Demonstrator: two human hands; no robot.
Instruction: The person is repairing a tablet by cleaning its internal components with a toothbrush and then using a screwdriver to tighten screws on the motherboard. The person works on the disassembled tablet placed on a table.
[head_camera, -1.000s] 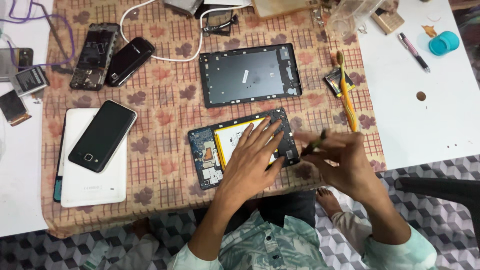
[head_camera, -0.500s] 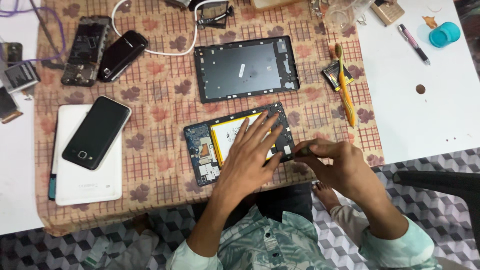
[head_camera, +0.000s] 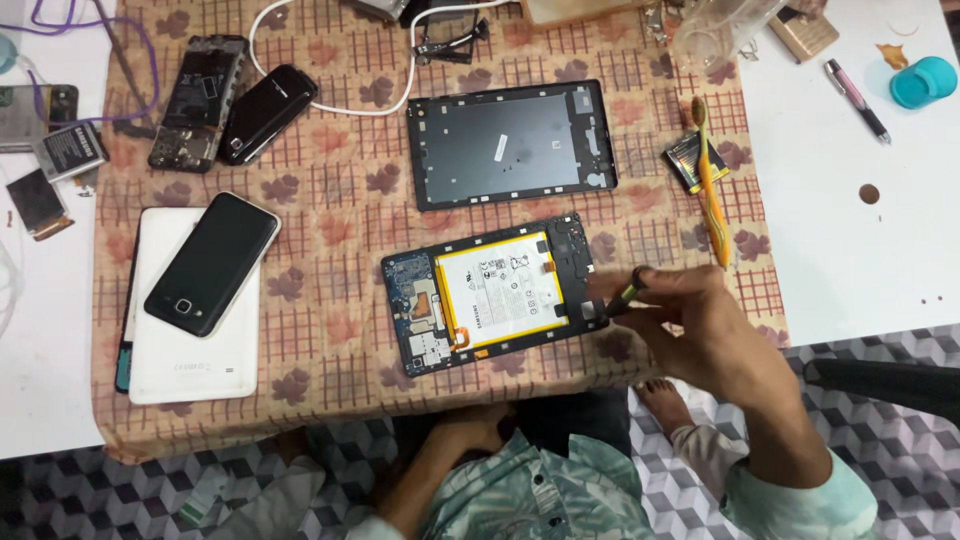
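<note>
Far left, off the cloth: a loose battery (head_camera: 72, 150) and a small flat part (head_camera: 38, 198) lie on the white table (head_camera: 850, 250), apart from the work.

On the patterned cloth (head_camera: 330, 330), far left corner: 1 gutted phone frame (head_camera: 198, 100) beside 1 dark phone (head_camera: 268, 112), a white cable (head_camera: 330, 100) curving past them. Nearer: a white tablet (head_camera: 190, 340) lies flat with a black phone (head_camera: 212, 262) stacked on it, likely to save cloth space.

Centre, far side: the tablet's back cover (head_camera: 510, 145) lies inner face up, just beyond the opened unit, presumably kept close for refitting.

Centre, near edge: the opened tablet (head_camera: 490, 292) lies face down, circuit board at its left end, a yellow-framed battery (head_camera: 500, 290) in the middle. It sits directly in front of the person, within short reach.

The left hand is down below the table edge near the lap; only the forearm shows, so whether it is closed cannot be told.

The right hand (head_camera: 700, 330) is at the tablet's right end, fingers pinched tight round a slim dark tool with a green tip (head_camera: 625, 292), angled down toward the frame edge. The pen-like pinch suits fine work on a small fastener or clip.

Right of the tablet: an orange-yellow toothbrush (head_camera: 710, 180) lies over a small dark chip-like part (head_camera: 688, 160). Far right on the table: a pen (head_camera: 858, 98) and a teal cap (head_camera: 925, 80).
</note>
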